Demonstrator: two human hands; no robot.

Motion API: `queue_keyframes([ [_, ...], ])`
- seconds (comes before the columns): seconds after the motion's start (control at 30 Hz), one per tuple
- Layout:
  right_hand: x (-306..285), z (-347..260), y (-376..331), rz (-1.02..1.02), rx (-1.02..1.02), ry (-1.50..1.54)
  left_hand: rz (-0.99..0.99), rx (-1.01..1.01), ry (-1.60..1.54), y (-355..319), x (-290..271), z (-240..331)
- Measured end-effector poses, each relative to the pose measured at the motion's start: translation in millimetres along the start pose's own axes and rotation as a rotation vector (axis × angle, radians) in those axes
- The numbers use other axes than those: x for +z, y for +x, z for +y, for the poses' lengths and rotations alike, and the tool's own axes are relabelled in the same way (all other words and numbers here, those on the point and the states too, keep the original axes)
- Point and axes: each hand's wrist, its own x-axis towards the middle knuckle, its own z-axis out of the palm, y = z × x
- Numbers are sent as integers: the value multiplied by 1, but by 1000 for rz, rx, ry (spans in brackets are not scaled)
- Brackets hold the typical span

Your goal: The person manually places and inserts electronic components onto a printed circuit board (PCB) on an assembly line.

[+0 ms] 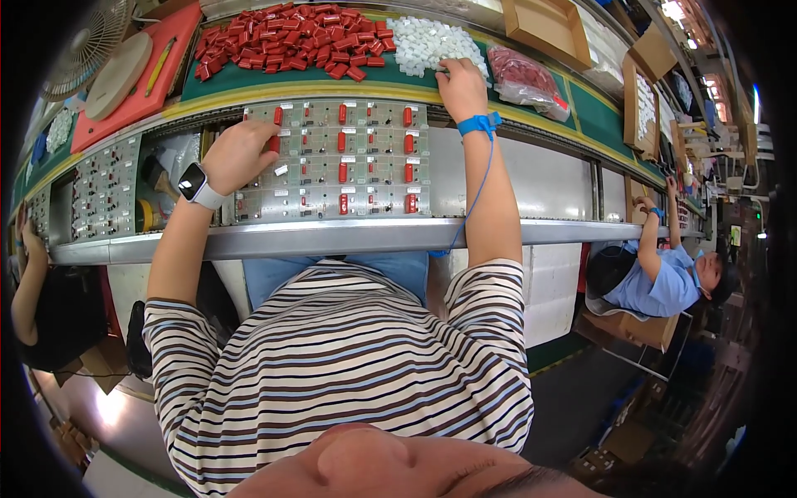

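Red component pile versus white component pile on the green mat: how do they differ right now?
The red component pile is larger and spread wide across the green mat; the white component pile is smaller and tighter. The red parts are flat blocks; the white ones are small pale cubes. The right hand touches the white pile's edge; the left hand is on the circuit board panel, away from both piles. Both piles lie loose.

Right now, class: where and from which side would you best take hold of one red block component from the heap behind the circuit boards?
Probably across the two long flat faces of a loose red block at the heap's near edge, coming from above. The blocks lie flat and jumbled on the green mat, and those edge pieces have free sides. The left hand is at the panel of circuit boards; the right hand is at the white parts.
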Motion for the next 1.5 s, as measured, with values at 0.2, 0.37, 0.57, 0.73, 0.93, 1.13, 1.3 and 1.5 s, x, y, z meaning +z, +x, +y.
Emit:
queue_keyframes([
  [0.2,-6,2,-1,-60,50,-45,22,-180,-242,-2,-19,-2],
  [0.37,-5,4,-1,-55,55,-46,105,82,-78,-19,-13,11],
  [0.57,-2,4,-1,-17,27,-43,61,95,6,-28,7,21],
  [0.73,-3,4,-2,-31,40,-31,91,68,139,-26,14,19],
  [0.93,-3,5,-1,-21,41,-32,200,40,179,-24,26,21],
  [1.13,-4,5,-1,-40,62,-30,192,50,216,-23,28,20],
  [1.3,-5,2,0,-48,62,-24,184,-48,184,-25,26,22],
  [1.5,-4,5,-1,-54,22,20,269,-91,-42,-27,7,12],
])
